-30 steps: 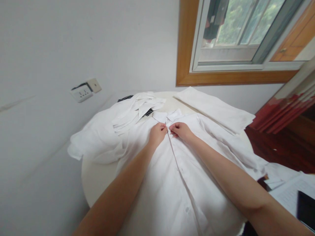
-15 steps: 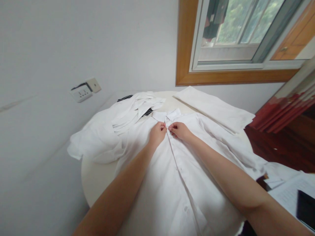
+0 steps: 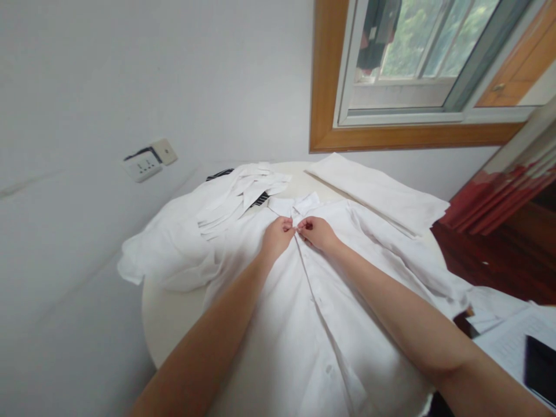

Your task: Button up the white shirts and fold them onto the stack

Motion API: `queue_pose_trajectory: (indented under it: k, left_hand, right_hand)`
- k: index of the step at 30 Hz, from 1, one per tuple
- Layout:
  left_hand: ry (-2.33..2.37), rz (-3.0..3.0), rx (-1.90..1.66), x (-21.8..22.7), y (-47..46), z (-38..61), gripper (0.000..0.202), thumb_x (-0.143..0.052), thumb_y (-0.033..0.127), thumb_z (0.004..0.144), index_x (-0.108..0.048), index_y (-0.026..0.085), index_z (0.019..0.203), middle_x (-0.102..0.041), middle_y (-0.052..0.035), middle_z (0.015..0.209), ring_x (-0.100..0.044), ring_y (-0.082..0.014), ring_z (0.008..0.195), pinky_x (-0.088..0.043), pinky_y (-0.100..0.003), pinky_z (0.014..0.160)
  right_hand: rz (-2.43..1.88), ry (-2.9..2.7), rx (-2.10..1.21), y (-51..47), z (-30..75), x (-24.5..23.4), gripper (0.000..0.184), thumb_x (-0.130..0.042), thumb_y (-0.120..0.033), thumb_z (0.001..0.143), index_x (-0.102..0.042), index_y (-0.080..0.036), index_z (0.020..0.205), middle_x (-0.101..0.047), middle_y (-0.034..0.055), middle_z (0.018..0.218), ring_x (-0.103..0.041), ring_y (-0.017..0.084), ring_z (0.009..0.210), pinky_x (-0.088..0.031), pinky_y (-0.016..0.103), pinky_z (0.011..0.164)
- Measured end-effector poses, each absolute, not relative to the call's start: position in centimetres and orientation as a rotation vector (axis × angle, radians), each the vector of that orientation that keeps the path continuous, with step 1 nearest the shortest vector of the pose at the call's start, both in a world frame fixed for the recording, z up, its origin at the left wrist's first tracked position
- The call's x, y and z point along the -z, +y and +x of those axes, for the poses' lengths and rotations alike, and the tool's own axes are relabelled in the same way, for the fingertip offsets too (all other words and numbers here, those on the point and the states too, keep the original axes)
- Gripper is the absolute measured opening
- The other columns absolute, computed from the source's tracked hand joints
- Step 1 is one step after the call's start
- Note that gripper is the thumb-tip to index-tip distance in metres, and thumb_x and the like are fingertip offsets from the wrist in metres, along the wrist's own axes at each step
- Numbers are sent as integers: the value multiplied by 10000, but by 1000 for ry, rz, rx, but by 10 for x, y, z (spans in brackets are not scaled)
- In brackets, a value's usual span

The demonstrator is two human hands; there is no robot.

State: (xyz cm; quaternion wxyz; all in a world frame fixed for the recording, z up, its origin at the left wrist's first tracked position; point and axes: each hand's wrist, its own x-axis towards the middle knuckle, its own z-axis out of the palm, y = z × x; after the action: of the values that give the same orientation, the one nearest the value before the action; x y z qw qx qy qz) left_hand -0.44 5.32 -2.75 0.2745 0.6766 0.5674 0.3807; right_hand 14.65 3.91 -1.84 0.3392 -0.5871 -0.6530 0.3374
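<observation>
White shirt (image 3: 289, 324) lay spread, front up, on a round pale table (image 3: 167, 318), collar (image 3: 281, 206) toward the wall (image 3: 243, 87), lower part running down toward the person. Both hands were at the top of the front opening (image 3: 311, 294), just below the collar. Left hand (image 3: 277, 236) was closed, thumb and fingers pinching fabric at the opening; right hand (image 3: 318, 233) pinched likewise from the other side, fingertips very near the left's. Whether a button sat between them was too small to tell. To the left lay a heap of white garments (image 3: 174, 231), black striped cloth (image 3: 260, 199) showing beside it. Folded white cloth (image 3: 377, 194) rested at the table's far right. Lower right: papers (image 3: 504, 347) and a dark flat object (image 3: 541, 368), partly cut off by the view's edge
</observation>
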Motion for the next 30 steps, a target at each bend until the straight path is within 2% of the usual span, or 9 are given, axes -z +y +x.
queue_pose_trajectory:
  k: [7,13,18,22,30]
  left_hand:
    - [1544,1832,-1023,28,52,-5,190,-606,152,757,-612,187,944,-706,-15,786,-666,-149,748,-497,-252,732]
    - [1534,1873,-992,25,49,-5,213,-582,144,783,-600,190,990,-712,-20,832,-667,-152,783,-493,-265,752]
    - [1560,1925,-984,26,47,-5,250,-613,152,773,-588,196,1018,-702,-25,899,-642,-144,769,-489,-270,755]
    - [1532,1976,-1023,28,47,-6,234,-600,160,794,-581,200,1023,-698,-20,875,-635,-141,760,-478,-262,739]
    - [1576,1968,-1027,25,47,-5,244,-609,166,792,-571,209,1029,-673,-1,827,-619,-143,743,-471,-264,728]
  right_hand:
    - [-1446,-1613,-1063,40,149,16,96,-554,-214,854,-611,-158,801,-587,-33,554,-526,84,436,-403,179,443]
    - [-1487,-1682,-935,41,150,18,135,-553,-242,864,-616,-165,772,-601,-32,531,-529,82,415,-394,179,451]
    - [-1538,-1679,-868,37,148,15,176,-508,-210,872,-632,-165,756,-619,-21,543,-551,89,436,-416,184,495]
    - [-1540,-1715,-804,35,148,13,196,-506,-222,870,-642,-166,741,-605,-29,523,-515,79,398,-418,189,511]
    - [-1415,-1720,-936,38,154,19,165,-535,-242,846,-679,-161,855,-613,-28,570,-554,90,453,-411,176,453]
